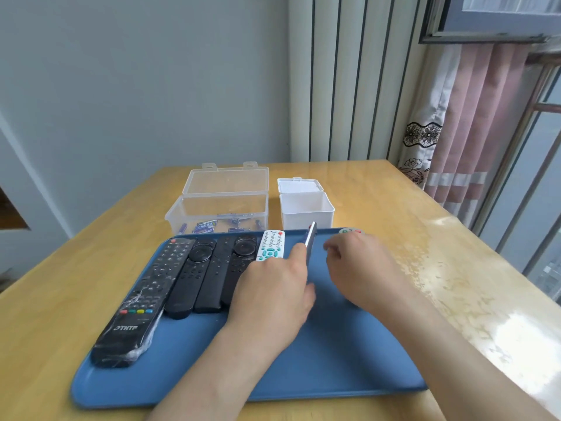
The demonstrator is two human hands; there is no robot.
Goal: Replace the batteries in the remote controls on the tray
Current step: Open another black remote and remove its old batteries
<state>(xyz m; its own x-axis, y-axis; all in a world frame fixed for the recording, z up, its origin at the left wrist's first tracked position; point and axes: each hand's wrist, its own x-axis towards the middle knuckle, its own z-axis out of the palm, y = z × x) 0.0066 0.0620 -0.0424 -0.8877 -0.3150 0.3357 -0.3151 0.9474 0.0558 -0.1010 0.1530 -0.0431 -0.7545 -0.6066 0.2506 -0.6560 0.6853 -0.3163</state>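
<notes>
A blue tray (334, 360) lies on the wooden table. On its left side lie several black remotes (142, 293) and a small white remote (271, 246) with teal buttons. My left hand (273, 293) grips a slim silver remote (311, 240), tilted on its edge above the tray. My right hand (358, 265) hovers just to its right with fingers loosely curled, holding nothing that I can see. Behind that hand a grey remote (350, 230) with red and green buttons peeks out at the tray's far edge.
Behind the tray stands an open clear plastic box (218, 208) with several blue batteries (206, 227) inside. To its right is an open white box (306, 209). A curtain and window are at the right, past the table's edge.
</notes>
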